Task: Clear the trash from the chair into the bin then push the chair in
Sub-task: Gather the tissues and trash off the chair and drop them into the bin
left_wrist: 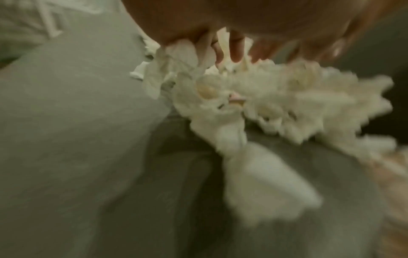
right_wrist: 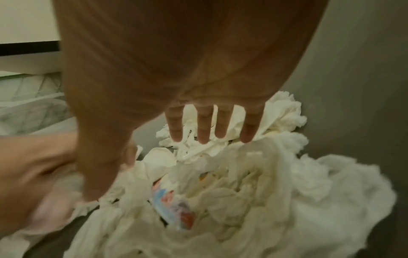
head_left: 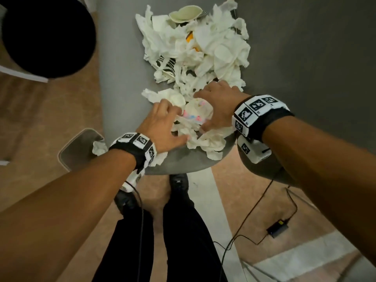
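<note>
- Trash [head_left: 195, 49], crumpled tissue and paper cups, lies on the chair [head_left: 122, 78] at frame centre; bin [head_left: 46, 35] upper left.
- Light, soft, loose; scoop underneath from both sides.
- Left hand [head_left: 162, 127] and right hand [head_left: 217, 104]: each grip spread open, fingers pressing into the near clump.

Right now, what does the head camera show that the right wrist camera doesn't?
Only the head view shows the black bin, the far pile with a crushed paper cup, the person's legs and a cable on the floor. Only the right wrist view shows the right hand from beneath, fingers straight on tissues. Both show the left hand, the colourful wrapper and the grey chair.
</note>
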A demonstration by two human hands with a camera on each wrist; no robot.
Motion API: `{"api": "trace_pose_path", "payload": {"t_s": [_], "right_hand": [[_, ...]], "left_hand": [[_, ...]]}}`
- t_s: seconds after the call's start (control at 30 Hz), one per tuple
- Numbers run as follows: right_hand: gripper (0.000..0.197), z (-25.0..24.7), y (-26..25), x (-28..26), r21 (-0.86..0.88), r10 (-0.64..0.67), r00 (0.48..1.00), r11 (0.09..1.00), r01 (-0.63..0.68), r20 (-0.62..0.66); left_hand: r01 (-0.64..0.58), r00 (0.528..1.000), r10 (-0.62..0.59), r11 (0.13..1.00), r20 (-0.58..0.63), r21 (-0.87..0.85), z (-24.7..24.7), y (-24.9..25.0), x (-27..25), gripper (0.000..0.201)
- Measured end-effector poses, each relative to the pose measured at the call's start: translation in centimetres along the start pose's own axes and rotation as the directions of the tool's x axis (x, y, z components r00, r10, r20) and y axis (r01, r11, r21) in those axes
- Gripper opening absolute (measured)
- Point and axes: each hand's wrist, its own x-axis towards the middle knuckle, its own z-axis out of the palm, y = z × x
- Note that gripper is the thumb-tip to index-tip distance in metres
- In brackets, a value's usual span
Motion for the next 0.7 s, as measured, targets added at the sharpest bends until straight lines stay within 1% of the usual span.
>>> {"api": "trace_pose_path", "payload": {"t_s": [0.03,0.07,0.1,0.17,0.2,0.3,0.33,0.37,0.43,0.47,0.5,0.57,0.63,0.7], "right_hand": [[0.111,-0.1,0.3,-0.4,-0.031,0.006,0.999,1.0,-0.004,0.047],[0.113,0.0,0.3,-0.9,-0.059,-0.005,0.996,0.998,0.01,0.09],[0.114,0.1,0.2,-1.3,-0.087,-0.025,0.992,0.996,0.036,0.122],[0.115,0.6,-0.6,-1.5,-0.128,-0.082,0.986,0.987,0.101,0.146],[0.116,0.8,-1.2,-1.2,-0.148,-0.109,0.982,0.98,0.132,0.152],[0.123,1.8,-2.8,-0.6,-0.261,-0.159,0.966,0.942,0.209,0.202],[0.119,2.2,-3.1,-0.6,-0.291,-0.165,0.964,0.931,0.222,0.209],[0.105,2.4,-3.3,-0.7,-0.306,-0.168,0.965,0.925,0.224,0.201],[0.065,2.5,-3.5,-0.7,-0.309,-0.196,0.967,0.921,0.239,0.165],[0.055,2.3,-3.4,-0.6,-0.304,-0.214,0.967,0.92,0.247,0.138],[0.051,1.9,-3.2,-0.3,-0.284,-0.226,0.969,0.927,0.247,0.103],[0.049,1.0,-2.8,0.4,-0.187,-0.221,0.975,0.957,0.219,0.013],[0.048,0.3,-2.2,0.9,-0.027,-0.153,0.986,0.988,0.151,-0.069],[0.039,-0.5,-1.7,1.0,0.135,-0.072,0.982,0.986,0.096,-0.177]], "left_hand": [[-0.043,0.995,0.035,0.995,0.093,0.089,0.5,-0.2,-0.5,0.075],[-0.082,0.986,0.057,0.985,0.159,0.153,0.8,-0.5,-0.8,0.075],[-0.105,0.98,0.07,0.977,0.184,0.185,1.1,-0.8,-1.0,0.067],[-0.118,0.982,0.081,0.968,0.173,0.22,1.0,-1.2,-0.8,0.041],[-0.116,0.982,0.075,0.965,0.173,0.237,0.8,-1.2,-0.6,0.032],[-0.074,0.986,0.035,0.969,0.163,0.235,-0.3,-0.7,0.3,0.021],[-0.07,0.988,0.033,0.967,0.152,0.244,-0.5,-0.6,0.7,0.022],[-0.065,0.989,0.029,0.966,0.146,0.252,-0.6,-0.6,1.1,0.024],[-0.028,0.994,0.004,0.974,0.108,0.225,-1.0,-0.5,1.7,0.026],[-0.007,0.997,-0.009,0.98,0.079,0.199,-1.2,-0.4,1.8,0.026],[0.009,0.999,-0.017,0.984,0.043,0.176,-1.4,-0.3,1.9,0.028],[0.036,0.999,-0.033,0.991,-0.021,0.132,-1.8,-0.2,1.8,0.031],[0.064,0.996,-0.059,0.995,-0.067,0.075,-2.1,0.0,1.6,0.029],[0.091,0.99,-0.09,0.996,-0.112,0.002,-2.5,0.1,1.4,0.017]]}}
